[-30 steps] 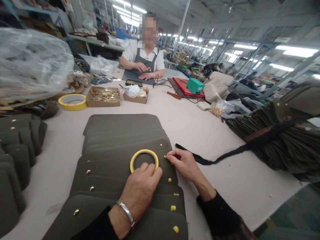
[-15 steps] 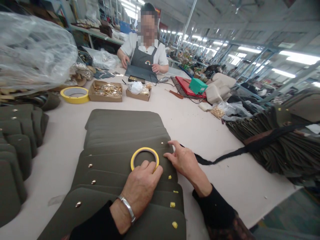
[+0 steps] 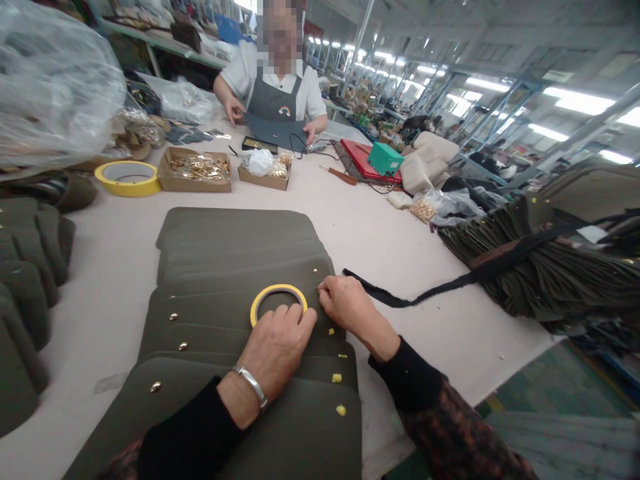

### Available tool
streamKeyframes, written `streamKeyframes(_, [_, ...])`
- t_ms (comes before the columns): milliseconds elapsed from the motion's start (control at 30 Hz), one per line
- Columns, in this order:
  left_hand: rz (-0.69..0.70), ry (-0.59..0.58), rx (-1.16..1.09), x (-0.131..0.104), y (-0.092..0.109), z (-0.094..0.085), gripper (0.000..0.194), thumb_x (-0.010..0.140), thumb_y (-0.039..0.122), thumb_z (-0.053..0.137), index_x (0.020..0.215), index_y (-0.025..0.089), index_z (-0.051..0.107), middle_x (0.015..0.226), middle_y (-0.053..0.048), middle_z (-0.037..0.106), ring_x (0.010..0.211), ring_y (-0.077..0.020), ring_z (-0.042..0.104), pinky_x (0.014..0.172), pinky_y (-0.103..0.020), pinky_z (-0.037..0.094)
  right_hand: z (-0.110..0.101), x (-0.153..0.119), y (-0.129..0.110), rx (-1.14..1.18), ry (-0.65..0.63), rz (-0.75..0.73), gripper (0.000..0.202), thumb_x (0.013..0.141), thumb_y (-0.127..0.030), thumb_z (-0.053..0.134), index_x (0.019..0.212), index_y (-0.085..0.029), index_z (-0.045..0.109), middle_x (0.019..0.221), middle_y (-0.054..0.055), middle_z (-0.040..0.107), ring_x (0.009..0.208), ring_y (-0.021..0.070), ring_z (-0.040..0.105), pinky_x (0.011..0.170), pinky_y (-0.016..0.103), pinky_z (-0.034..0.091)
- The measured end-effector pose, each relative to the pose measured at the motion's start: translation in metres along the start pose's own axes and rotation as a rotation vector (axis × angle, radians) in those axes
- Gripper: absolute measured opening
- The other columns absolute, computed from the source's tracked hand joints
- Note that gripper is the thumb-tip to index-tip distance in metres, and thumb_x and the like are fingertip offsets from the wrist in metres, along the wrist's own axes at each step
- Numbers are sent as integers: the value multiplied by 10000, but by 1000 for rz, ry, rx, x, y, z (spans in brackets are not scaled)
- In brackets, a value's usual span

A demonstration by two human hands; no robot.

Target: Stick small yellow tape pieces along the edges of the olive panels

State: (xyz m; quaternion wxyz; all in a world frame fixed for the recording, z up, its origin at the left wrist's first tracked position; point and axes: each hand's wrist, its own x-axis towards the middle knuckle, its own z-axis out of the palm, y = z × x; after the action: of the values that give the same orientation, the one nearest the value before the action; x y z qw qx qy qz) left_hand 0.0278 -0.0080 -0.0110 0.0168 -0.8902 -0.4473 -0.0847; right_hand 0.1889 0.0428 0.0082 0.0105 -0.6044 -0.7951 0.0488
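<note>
My left hand (image 3: 273, 350), with a silver bracelet at its wrist, is closed round the near rim of a roll of yellow tape (image 3: 278, 290). The roll rests over a row of overlapping dark olive panels (image 3: 240, 240). Close to the right edge of these panels, my right hand (image 3: 347, 300) has thumb and forefinger pinched together; whatever is between them is hidden. Just above its fingertips sits a gold stud (image 3: 315, 271). Several small yellow tape bits (image 3: 337, 378) stick to the nearer panels along the right side, and a brass stud (image 3: 156, 387) shows on the left.
Across the table a person in an apron (image 3: 273, 100) handles a dark sheet. Between us stand a second yellow tape roll (image 3: 127, 179) and a box of gold metal pieces (image 3: 196, 170). A black strip (image 3: 395, 297) runs rightward to stacked olive pieces (image 3: 500, 260).
My right hand's thumb and forefinger have come together from a spread position at the panel edge. The left hand keeps its hold on the tape roll. The whole view has shifted slightly.
</note>
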Motion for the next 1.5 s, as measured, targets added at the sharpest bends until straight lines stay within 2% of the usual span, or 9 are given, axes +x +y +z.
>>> streamKeyframes(167, [4, 35, -81, -3, -4, -7, 122, 940, 191, 425, 924, 200, 546, 832, -38, 583, 693, -201, 581, 558, -303, 453, -12, 1, -1, 87, -46, 92, 233, 853, -167, 499, 830, -168, 732, 865, 91, 751, 834, 205, 683, 720, 257, 433])
streamKeyframes(333, [61, 277, -160, -8, -18, -16, 185, 958, 205, 389, 978, 193, 572, 823, -38, 635, 751, -205, 630, 628, -321, 507, -23, -28, 8, 255, -197, -31, 158, 787, -176, 589, 708, -170, 725, 683, 45, 720, 627, 160, 635, 557, 241, 383])
streamKeyframes(500, [121, 449, -357, -9, -23, -13, 285, 964, 191, 409, 1228, 196, 518, 1010, -41, 709, 842, -153, 678, 731, -261, 541, -17, -50, 9, 707, 181, -12, 188, 865, -188, 543, 926, -176, 721, 832, 34, 731, 731, 145, 648, 648, 239, 467])
streamKeyframes(600, [120, 464, -379, -8, -20, -11, 426, 965, 204, 425, 1389, 184, 388, 1120, -55, 704, 889, -144, 688, 759, -247, 546, -12, -53, 0, 854, 287, -140, 181, 871, -195, 563, 987, -177, 701, 876, 42, 720, 762, 146, 648, 670, 251, 492])
streamKeyframes(900, [69, 493, -273, -9, -16, -4, 363, 968, 270, 434, 1313, 156, 438, 1057, -74, 722, 779, -180, 698, 673, -296, 552, 6, -50, -12, 691, 494, -388, 132, 868, -115, 535, 899, -179, 647, 817, 46, 689, 744, 141, 627, 696, 259, 496])
streamKeyframes(1100, [79, 369, -382, -9, -20, -8, 184, 968, 242, 430, 1094, 204, 559, 981, -25, 707, 820, -137, 671, 722, -240, 524, 15, -50, -15, 497, 669, -405, 135, 807, -72, 521, 815, -172, 611, 718, 41, 659, 660, 146, 605, 625, 253, 481])
streamKeyframes(1233, [43, 360, -377, -8, -23, -12, 203, 969, 237, 410, 934, 211, 608, 791, -5, 655, 700, -121, 628, 634, -218, 479, 7, -53, -25, 598, 634, -253, 124, 782, -102, 539, 764, -170, 640, 647, 15, 642, 579, 127, 588, 563, 234, 460])
streamKeyframes(1367, [74, 438, -334, -8, -19, -16, 228, 953, 186, 408, 862, 197, 616, 697, 0, 592, 615, -117, 565, 550, -221, 414, 5, -50, -30, 1017, 336, 89, 89, 776, -192, 583, 712, -167, 639, 557, -18, 624, 477, 102, 577, 462, 190, 442])
streamKeyframes(1500, [96, 501, -371, -8, -15, -15, 170, 945, 172, 442, 896, 190, 604, 740, -3, 613, 668, -113, 573, 616, -213, 434, 11, -30, -12, 1214, 253, 339, 130, 741, -268, 623, 712, -143, 639, 529, -21, 615, 428, 109, 590, 426, 191, 467])
